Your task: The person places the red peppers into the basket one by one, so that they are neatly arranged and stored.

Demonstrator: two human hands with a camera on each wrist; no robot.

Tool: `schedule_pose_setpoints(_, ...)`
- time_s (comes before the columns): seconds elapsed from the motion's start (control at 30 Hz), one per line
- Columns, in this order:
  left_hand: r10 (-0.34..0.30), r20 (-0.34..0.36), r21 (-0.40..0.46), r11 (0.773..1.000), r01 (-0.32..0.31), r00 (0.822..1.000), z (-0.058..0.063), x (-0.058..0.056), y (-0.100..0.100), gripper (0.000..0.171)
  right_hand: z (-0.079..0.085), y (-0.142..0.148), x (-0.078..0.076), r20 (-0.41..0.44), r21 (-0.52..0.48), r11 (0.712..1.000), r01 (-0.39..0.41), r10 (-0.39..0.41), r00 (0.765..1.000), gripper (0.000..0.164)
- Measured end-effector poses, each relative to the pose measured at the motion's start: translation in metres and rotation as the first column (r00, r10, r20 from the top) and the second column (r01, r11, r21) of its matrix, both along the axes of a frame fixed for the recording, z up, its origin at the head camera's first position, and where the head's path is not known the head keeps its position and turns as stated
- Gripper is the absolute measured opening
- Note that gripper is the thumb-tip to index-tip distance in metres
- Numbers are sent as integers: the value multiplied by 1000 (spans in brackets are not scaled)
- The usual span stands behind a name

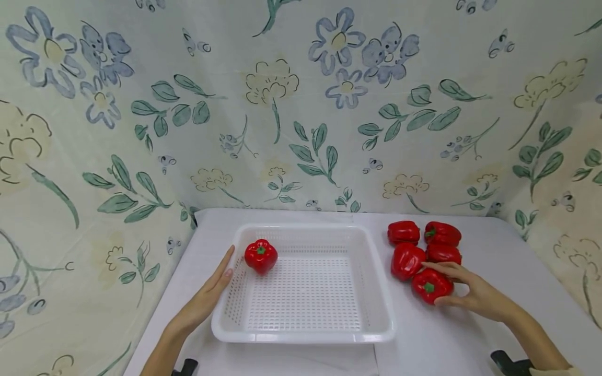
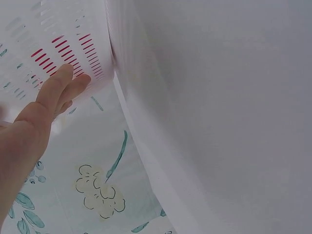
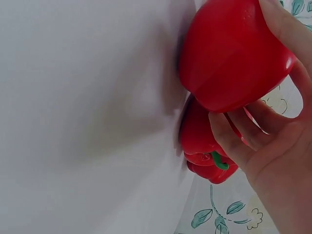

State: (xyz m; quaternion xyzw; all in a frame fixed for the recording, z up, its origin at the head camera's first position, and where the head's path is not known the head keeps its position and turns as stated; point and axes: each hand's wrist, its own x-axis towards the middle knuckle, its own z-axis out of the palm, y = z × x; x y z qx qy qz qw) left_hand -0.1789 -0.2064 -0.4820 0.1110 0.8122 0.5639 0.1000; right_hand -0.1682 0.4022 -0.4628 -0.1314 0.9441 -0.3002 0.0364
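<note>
At lower right of the frame, the grasping of a red pepper point(image 1: 431, 285) appears to be the step in hand: it is held between the thumb and curled fingers of the right hand point(image 1: 479, 293). The straight fingers of the left hand point(image 1: 207, 298) are laid against the left wall of the white basket point(image 1: 301, 337) at centre. A secure grip and an upward lift, kept clear of the four peppers point(image 1: 407, 261) clustered beside and above it, seem called for. The held pepper is glossy, plump and lobed, and its green stem point(image 1: 428, 287) is turned toward the camera.
</note>
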Motion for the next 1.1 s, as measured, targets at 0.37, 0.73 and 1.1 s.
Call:
schedule_pose_setpoints(0.37,6,-2,-1,1000,-6,1000,0,0,-1,61,14,-2,-6,-51,-81,997,-3,-1,999,76)
schedule_pose_setpoints(0.73,8,-5,3,1000,-8,1000,0,1,-3,61,47,-38,-24,-120,-240,966,-96,68,990,76)
schedule_pose_setpoints(1.1,-3,-11,0,1000,3,1000,-1,1,0,61,65,-102,-49,-102,-308,947,-94,65,993,84)
